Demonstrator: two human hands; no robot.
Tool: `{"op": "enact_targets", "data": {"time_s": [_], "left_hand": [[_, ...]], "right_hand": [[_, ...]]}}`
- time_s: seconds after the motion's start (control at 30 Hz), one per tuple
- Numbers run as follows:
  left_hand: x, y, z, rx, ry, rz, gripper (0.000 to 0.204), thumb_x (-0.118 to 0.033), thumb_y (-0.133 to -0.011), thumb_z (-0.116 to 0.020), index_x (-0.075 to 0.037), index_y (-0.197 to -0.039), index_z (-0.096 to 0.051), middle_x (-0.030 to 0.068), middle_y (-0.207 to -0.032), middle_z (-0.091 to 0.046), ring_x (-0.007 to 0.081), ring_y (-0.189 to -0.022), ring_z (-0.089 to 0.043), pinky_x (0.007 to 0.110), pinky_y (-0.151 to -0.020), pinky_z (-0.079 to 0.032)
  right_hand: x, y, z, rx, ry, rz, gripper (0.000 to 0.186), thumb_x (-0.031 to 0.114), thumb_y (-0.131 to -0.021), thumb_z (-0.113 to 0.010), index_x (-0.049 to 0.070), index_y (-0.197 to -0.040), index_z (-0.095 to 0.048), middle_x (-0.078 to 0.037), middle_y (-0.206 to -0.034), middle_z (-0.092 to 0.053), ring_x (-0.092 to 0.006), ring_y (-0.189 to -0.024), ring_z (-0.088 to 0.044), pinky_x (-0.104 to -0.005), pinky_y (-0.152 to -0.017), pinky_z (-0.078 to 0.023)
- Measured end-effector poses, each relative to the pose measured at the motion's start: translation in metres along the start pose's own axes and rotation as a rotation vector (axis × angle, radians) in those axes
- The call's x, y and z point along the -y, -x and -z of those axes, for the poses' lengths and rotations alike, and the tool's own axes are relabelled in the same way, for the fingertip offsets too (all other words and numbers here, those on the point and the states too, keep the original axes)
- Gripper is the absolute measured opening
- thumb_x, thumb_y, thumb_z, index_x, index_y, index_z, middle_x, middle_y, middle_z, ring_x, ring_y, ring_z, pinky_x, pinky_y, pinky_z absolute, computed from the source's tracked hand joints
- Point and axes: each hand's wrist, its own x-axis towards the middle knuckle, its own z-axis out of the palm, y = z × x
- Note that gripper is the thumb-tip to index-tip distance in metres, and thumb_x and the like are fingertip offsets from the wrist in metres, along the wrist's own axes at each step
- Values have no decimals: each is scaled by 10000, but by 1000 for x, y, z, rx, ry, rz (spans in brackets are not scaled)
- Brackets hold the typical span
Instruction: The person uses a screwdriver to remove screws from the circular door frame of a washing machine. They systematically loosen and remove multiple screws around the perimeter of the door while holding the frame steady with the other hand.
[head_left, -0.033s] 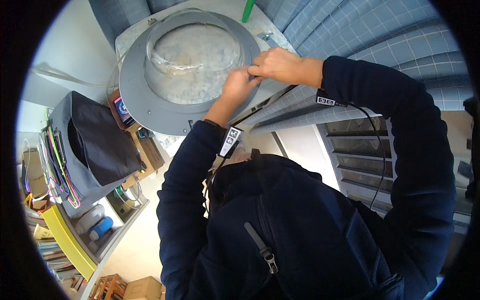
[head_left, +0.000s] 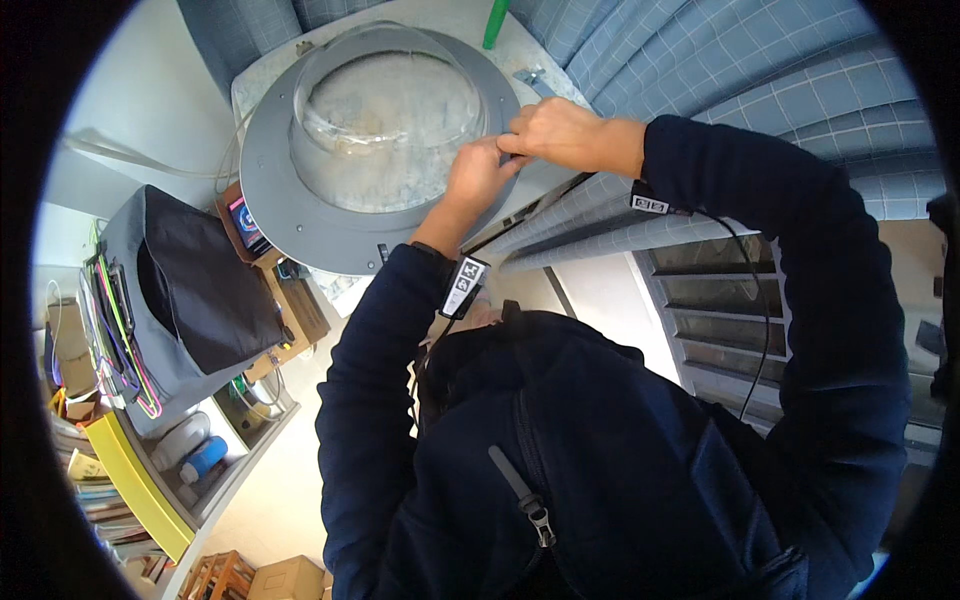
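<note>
A large round grey ring (head_left: 270, 190) with a clear dome (head_left: 395, 95) in its middle lies on a pale, marbled tabletop (head_left: 345, 290). Over the ring's right-hand rim, my two hands meet. My left hand (head_left: 474, 180) has its fingers bent and closed, thumb toward the right hand. My right hand (head_left: 555, 132) comes in from the right, its fingers curled down and touching the left fingertips. Whatever lies between the fingers, if anything, is too small or hidden to make out. Dark sleeves cover both forearms.
Near the table's far edge stands a green stick-like object (head_left: 495, 22), with a small grey metal piece (head_left: 536, 82) nearer. Checked blue curtains (head_left: 640, 60) hang at right. A grey-black fabric box (head_left: 205, 280), a blue bottle (head_left: 203, 458) and a yellow board (head_left: 135, 485) are at left.
</note>
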Motion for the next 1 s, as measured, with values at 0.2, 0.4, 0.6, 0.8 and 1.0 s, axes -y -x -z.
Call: {"op": "enact_targets", "data": {"time_s": [0.2, 0.4, 0.6, 0.8, 1.0], "left_hand": [[-5, -3, 0, -10, -103, 21, 248, -183, -769, -759, -50, -971, -706, 159, -868, -675, 309, -716, -638, 372, -664, -502], [9, 6, 6, 115, 202, 97, 246, -153, -816, -723, -44, -1033, -688, 165, -900, -669, 265, -640, -592, 323, -633, -491], [5, 6, -1, -51, 16, -116, 231, -130, -827, -705, -36, -1037, -684, 161, -877, -669, 283, -655, -599, 354, -632, -497], [-6, 2, -1, -24, 7, -53, 227, -141, -835, -696, -23, -1027, -680, 164, -841, -653, 253, -669, -623, 344, -618, -493], [-2, 2, 5, 174, 184, 263, 236, -173, -856, -703, 6, -1006, -678, 130, -788, -669, 151, -488, -578, 300, -501, -471]], "right_hand": [[-6, -7, 20, 296, -227, -451, 452, 437, -817, -650, 22, -995, -640, -184, -891, -686, -367, -857, -663, -450, -706, -519], [-9, -1, -5, 8, -158, -29, 249, 273, -854, -615, 51, -956, -670, -169, -880, -689, -362, -874, -662, -463, -714, -518], [-6, 10, 2, -34, -99, -141, 335, 359, -877, -595, 52, -1001, -647, -171, -886, -685, -373, -859, -661, -462, -718, -521], [-13, 0, 15, 303, -204, -333, 384, 396, -900, -579, 20, -896, -655, -189, -792, -667, -378, -829, -657, -458, -695, -521], [-10, -2, -5, -162, -69, 116, 247, 272, -846, -616, 40, -847, -699, -177, -852, -687, -337, -841, -673, -448, -679, -522]]}}
